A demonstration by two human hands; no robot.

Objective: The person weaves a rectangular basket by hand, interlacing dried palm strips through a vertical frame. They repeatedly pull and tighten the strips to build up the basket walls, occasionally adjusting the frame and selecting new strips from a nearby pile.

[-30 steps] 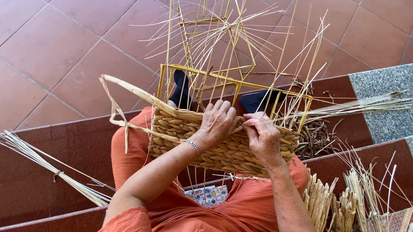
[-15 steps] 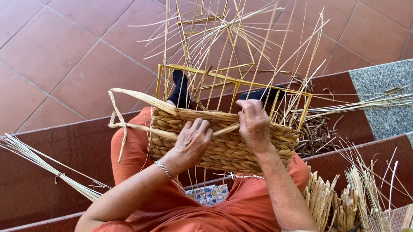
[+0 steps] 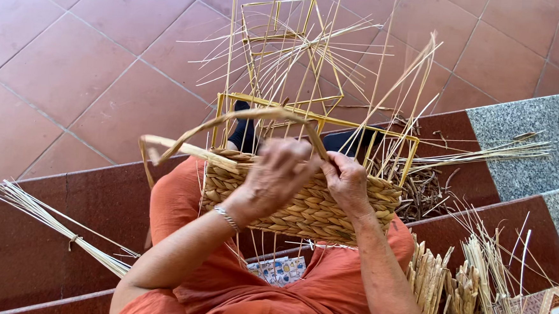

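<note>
A half-woven straw basket (image 3: 302,206) rests on my lap, built around a yellow wire frame (image 3: 320,118) with many thin upright stakes fanning above it. My left hand (image 3: 278,176), blurred, pinches a long flat straw strand (image 3: 230,119) that loops out to the left over the basket's rim. My right hand (image 3: 347,179) presses on the top woven row beside it, gripping the same strand where it meets the weave. I wear orange clothes and a thin bracelet (image 3: 227,218) on the left wrist.
A tied bundle of thin straws (image 3: 59,228) lies on the dark red step at left. Bunches of dried reed (image 3: 464,288) stand at lower right, with scraps (image 3: 421,190) behind the basket. Terracotta floor tiles (image 3: 93,71) lie beyond; a grey stone slab (image 3: 535,138) is at right.
My left hand has come up from the basket's left side to the rim at the middle, pulling the flat strand into a loop. The right hand stayed at the rim.
</note>
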